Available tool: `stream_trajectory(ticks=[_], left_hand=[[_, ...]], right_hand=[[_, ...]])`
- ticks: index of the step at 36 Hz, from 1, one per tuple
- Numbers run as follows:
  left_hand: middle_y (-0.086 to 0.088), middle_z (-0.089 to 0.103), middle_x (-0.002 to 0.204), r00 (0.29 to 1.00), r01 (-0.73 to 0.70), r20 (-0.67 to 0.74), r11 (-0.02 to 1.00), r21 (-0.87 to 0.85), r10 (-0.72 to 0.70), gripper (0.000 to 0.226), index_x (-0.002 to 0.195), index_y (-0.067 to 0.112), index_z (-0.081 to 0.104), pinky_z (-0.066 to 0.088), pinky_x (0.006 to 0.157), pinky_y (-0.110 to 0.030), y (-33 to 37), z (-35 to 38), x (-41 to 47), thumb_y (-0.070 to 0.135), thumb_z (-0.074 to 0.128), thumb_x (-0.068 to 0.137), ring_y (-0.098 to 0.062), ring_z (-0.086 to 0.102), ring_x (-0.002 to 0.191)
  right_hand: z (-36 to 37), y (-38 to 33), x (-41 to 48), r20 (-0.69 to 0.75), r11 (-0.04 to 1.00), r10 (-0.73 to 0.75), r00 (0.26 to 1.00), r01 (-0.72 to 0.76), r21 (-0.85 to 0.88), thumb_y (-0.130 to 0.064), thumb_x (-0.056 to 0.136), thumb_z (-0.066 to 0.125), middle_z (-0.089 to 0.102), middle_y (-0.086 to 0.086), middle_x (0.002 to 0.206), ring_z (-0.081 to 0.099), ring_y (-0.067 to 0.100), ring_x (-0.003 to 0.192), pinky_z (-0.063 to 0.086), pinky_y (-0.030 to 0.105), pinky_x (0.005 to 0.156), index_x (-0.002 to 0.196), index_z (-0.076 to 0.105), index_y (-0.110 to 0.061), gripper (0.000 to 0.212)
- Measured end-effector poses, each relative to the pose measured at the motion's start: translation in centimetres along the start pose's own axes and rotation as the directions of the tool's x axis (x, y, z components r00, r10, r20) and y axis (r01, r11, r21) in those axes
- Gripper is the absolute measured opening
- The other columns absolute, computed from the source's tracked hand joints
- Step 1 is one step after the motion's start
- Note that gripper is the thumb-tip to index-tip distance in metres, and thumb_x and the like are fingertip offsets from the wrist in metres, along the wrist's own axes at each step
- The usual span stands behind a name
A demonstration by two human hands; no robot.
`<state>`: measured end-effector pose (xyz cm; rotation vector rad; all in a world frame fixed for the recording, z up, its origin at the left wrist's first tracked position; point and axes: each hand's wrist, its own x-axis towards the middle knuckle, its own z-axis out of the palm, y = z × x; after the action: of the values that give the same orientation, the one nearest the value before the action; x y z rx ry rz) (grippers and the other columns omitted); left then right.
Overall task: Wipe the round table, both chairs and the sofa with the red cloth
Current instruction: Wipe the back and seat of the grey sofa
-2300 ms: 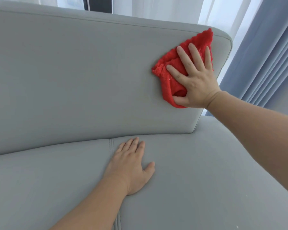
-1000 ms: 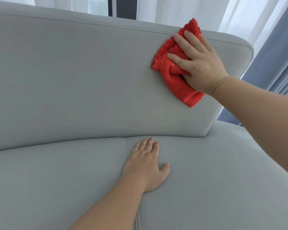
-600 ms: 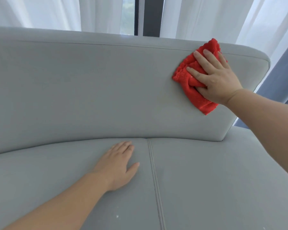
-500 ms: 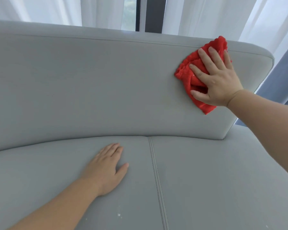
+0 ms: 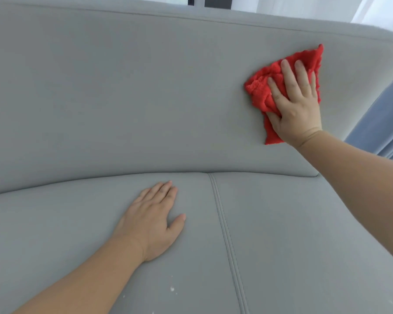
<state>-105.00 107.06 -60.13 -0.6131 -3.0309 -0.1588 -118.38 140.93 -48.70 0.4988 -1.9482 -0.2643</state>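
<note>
- My right grip [image 5: 295, 105] lies flat, fingers straight and spread, pressing the red cloth [image 5: 259, 94] against the upright back of the grey sofa [image 5: 123, 87], near its right end.
- My left grip [image 5: 152, 220] rests palm down with straight fingers on the seat cushion, just left of the seat seam [image 5: 222, 223]. It holds nothing and seems to prop me.
- The cloth is bunched: one corner pokes up past my fingertips, and a tail hangs below my palm.
- To wipe well, I would keep the whole palm on the cloth so it cannot slip out, press evenly, and overlap each stroke.
- The backrest ends a little to the right of the cloth, where a blue curtain [image 5: 383, 121] hangs. The piped top edge [image 5: 191, 18] runs above.
- Open room lies leftward, along a long bare stretch of backrest.
- White specks [image 5: 172, 288] on the seat front, beside my left forearm, probably need a pass.
- The round table and chairs are out of view.
</note>
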Motion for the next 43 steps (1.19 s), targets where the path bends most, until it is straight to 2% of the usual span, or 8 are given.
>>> stream_trajectory(ticks=[4,8,12,15,26,31,39,43], left_hand=[[0.007,-0.007,0.159,1.000,-0.008,-0.014,1.000,0.012,0.008,0.093,0.151,0.023,0.000,-0.016,0.110,-0.022,0.0,-0.1,-0.1,0.063,-0.013,0.068,-0.007,-0.009,0.144],[0.005,-0.001,0.158,1.000,-0.011,-0.022,1.000,-0.006,0.011,0.090,0.151,0.021,0.007,-0.013,0.110,-0.022,0.2,0.2,-0.2,0.063,-0.006,0.073,-0.009,-0.001,0.145],[-0.004,0.053,0.136,1.000,0.017,0.005,1.000,0.004,-0.017,0.068,0.129,0.012,0.058,0.019,0.105,-0.029,-0.2,0.0,-0.3,0.056,0.032,0.084,-0.017,0.051,0.125],[-0.004,0.061,0.127,1.000,0.012,0.021,1.000,0.025,-0.013,0.064,0.120,0.011,0.065,0.026,0.100,-0.030,-0.3,0.1,-0.3,0.055,0.038,0.082,-0.017,0.059,0.115],[-0.003,0.045,0.143,0.999,0.024,-0.024,1.000,-0.008,-0.024,0.071,0.135,0.013,0.052,0.017,0.106,-0.029,-0.3,-0.1,-0.3,0.057,0.028,0.084,-0.018,0.046,0.130],[0.003,0.001,0.159,0.999,-0.025,-0.046,0.998,-0.051,0.023,0.089,0.152,0.020,0.008,-0.011,0.110,-0.027,-0.1,-0.1,-0.3,0.062,-0.003,0.073,-0.011,-0.001,0.145],[0.004,-0.001,0.159,0.998,-0.018,-0.053,1.000,-0.022,0.017,0.090,0.152,0.020,0.005,-0.012,0.111,-0.027,-0.1,-0.1,-0.3,0.062,-0.006,0.072,-0.011,-0.002,0.145],[0.004,0.000,0.159,0.999,-0.012,-0.051,1.000,-0.014,0.011,0.090,0.152,0.020,0.005,-0.010,0.112,-0.027,-0.1,-0.2,-0.3,0.061,-0.007,0.072,-0.010,-0.003,0.145]], right_hand=[[1.1,-2.1,-3.0,0.123,0.979,-0.205,0.971,0.203,0.031,-0.023,0.088,0.053,0.038,0.023,0.147,0.036,0.047,0.131,0.025,0.063,0.106,0.133,0.050,-0.012,0.046],[2.6,-3.6,-6.6,0.341,0.856,-0.508,0.791,0.509,0.094,-0.023,0.086,0.048,0.030,0.010,0.152,0.030,0.037,0.134,0.012,0.055,0.113,0.133,0.055,-0.021,0.047],[2.7,-4.5,-7.1,0.464,0.781,-0.602,0.650,0.601,0.170,-0.016,0.069,0.077,0.041,0.005,0.150,0.028,0.030,0.136,0.001,0.048,0.115,0.128,0.063,-0.021,0.062],[2.3,-4.6,-6.6,0.485,0.783,-0.600,0.636,0.591,0.195,-0.015,0.064,0.080,0.042,0.004,0.150,0.027,0.029,0.137,0.005,0.047,0.115,0.127,0.064,-0.023,0.066],[0.8,-3.3,-3.2,0.439,0.778,-0.592,0.676,0.621,0.094,-0.024,0.082,0.037,0.038,0.004,0.152,0.030,0.029,0.137,0.005,0.043,0.116,0.129,0.062,-0.021,0.053],[-0.7,-1.6,1.6,0.319,0.820,-0.538,0.780,0.573,-0.017,-0.023,0.086,0.042,0.037,0.010,0.152,0.033,0.034,0.136,0.015,0.050,0.115,0.132,0.056,-0.022,0.048],[-2.6,-0.7,7.4,0.117,0.955,-0.294,0.949,0.296,-0.002,-0.012,0.085,0.054,0.039,0.016,0.150,0.037,0.044,0.135,0.025,0.059,0.110,0.132,0.056,-0.020,0.047],[-3.1,-1.5,10.0,0.068,0.995,0.034,0.997,-0.041,0.091,-0.015,0.087,0.049,0.037,0.016,0.151,0.035,0.044,0.136,0.030,0.059,0.108,0.137,0.051,-0.016,0.050]])
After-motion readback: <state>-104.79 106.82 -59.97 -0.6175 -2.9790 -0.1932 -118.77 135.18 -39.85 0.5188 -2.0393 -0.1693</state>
